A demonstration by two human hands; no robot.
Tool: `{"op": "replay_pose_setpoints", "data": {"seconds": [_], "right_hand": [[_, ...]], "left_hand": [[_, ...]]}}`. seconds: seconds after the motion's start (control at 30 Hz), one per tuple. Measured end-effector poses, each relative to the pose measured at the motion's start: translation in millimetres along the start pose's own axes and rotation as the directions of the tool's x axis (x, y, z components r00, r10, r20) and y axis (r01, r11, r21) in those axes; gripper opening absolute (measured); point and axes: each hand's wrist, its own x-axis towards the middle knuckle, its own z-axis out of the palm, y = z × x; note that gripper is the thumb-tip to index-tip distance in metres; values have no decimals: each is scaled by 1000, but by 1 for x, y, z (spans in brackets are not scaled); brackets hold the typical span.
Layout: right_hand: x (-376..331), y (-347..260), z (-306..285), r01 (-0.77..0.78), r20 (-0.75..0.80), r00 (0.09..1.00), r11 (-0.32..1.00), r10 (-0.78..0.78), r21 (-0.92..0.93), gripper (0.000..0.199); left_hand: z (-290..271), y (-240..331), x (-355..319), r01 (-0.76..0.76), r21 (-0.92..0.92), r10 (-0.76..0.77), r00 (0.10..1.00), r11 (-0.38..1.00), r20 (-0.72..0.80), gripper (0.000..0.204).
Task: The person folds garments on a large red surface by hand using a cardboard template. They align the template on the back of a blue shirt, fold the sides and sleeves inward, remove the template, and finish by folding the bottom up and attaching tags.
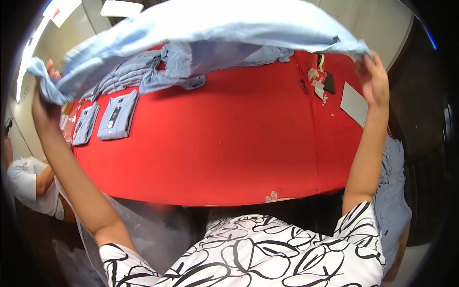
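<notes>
A light blue garment (248,29), looking like a shirt, is stretched wide between my raised hands above the far side of the table. My left hand (43,106) grips one end at the far left; cloth hides part of its fingers. The other end is pinched in my right hand (375,81), close to a small dark label. Below the garment's left half lie a folded blue shirt (114,119) with a dark tag and a narrower folded one (86,125). A stack of blue shirts (129,71) sits behind them, partly covered by the lifted cloth.
The table has a red cover (220,158). Toward its right lie a white sheet (354,106), a dark flat object (329,83) and paper scraps (319,88). More blue garments (393,191) hang at the right. A person (29,179) in white is at the left.
</notes>
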Motion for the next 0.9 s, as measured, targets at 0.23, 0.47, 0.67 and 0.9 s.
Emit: {"op": "replay_pose_setpoints", "data": {"seconds": [0.23, 0.47, 0.67, 0.9], "right_hand": [[-171, 101, -18, -415, -63, 902, 898, 427, 148, 21], [-272, 175, -57, -728, -406, 653, 678, 639, -103, 16], [-285, 153, -13, -622, -337, 781, 605, 526, -498, 48], [-307, 112, -26, -595, -588, 624, -174, 515, -784, 45]], "left_hand": [[-58, -107, -207, 280, 219, -297, 954, 935, 48, 64], [-102, -134, -322, 657, 735, -967, 254, 168, -6, 45], [-73, -215, -333, 48, 964, -494, 865, 261, 91, 42], [-64, -237, -352, -356, 915, -397, 880, -191, 260, 49]]}}
